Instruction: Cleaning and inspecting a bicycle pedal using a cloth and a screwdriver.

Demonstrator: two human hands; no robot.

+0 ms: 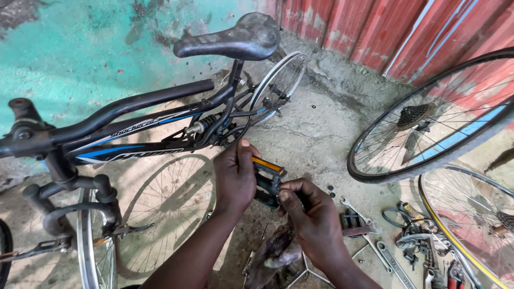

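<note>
The pedal (269, 179) looks like matt black plastic with a glossy orange reflector strip, the saddle (231, 38) worn and dull, the spanners (375, 235) bright bare metal — on rough, cracked concrete floor (316, 134).

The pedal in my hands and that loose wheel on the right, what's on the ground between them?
Head view: between the pedal and the loose wheel lies bare concrete with a few small washers.

White-and-blue decal (134, 140) along bicycle frame (176, 115)
</note>
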